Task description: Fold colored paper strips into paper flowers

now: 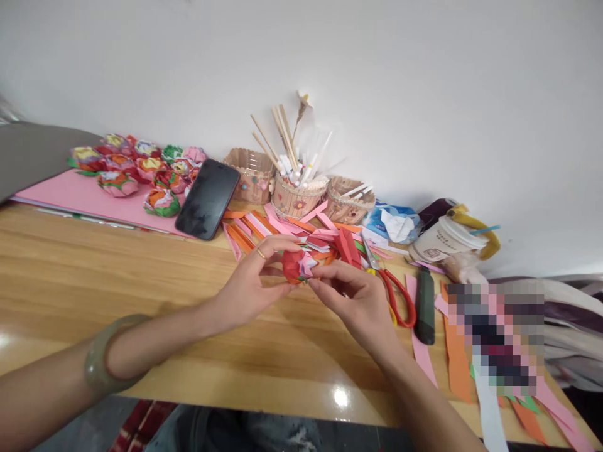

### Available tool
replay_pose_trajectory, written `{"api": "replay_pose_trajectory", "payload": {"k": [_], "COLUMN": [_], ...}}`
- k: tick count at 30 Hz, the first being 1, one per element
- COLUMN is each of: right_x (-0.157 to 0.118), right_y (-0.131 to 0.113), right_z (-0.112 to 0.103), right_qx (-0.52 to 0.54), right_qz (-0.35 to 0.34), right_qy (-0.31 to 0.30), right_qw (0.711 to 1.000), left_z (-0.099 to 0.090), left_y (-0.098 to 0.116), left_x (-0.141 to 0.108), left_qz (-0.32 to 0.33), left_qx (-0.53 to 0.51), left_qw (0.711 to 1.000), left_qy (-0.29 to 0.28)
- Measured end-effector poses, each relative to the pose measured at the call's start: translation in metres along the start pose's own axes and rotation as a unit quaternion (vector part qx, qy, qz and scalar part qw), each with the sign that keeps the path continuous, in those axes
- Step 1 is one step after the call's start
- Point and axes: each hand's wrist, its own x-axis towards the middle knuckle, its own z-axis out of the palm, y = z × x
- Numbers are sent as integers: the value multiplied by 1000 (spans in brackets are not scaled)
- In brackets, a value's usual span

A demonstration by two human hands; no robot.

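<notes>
Both hands pinch one small folded paper flower in red, pink and white (298, 265), held just above the wooden tabletop (94, 282). The left hand (249, 285) curls its fingers over the flower's top; the right hand (353, 295) grips its lower edge with the fingertips. Bare wood lies open to the left and toward the near edge. Red-handled scissors (398, 298) lie just right. Loose paper strips (282, 229) crowd behind. A blurred patch hides things at the far right.

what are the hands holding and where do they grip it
Both hands pinch a small red and pink folded paper flower: left hand at its left side, right hand at its right.
</notes>
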Motion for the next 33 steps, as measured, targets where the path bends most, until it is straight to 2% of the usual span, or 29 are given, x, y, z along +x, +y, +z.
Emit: {"api": "replay_pose_trajectory", "payload": {"k": [3,5,7,10,20,23,28,33], "right_x": [0,0,0,0,-1,0,3,4], "right_y": [2,3,4,4,4,4,7,9], "right_z": [-1,-1,-1,-1,2,0,-7,-7], "right_qx": [-4,-27,-58,-92,-144,-103,4,55], "right_qz": [2,-12,-39,-72,-106,-88,-16,17], "right_qy": [9,23,31,37,52,33,-13,-18], "right_qw": [1000,999,997,992,983,990,1000,998], "left_z": [-2,-2,-2,-2,-1,-2,-5,-6], "left_y": [-2,-2,-1,0,1,0,-3,-4], "left_x": [0,2,4,6,6,5,5,6], "left_qz": [3,-31,-80,-129,-118,-118,-115,-112], "left_qx": [-34,-98,-142,-139,-161,-164,-160,-166], "left_qw": [999,993,985,982,979,979,980,979], "left_qy": [-35,-57,-49,-27,-28,-33,-33,-34]}}
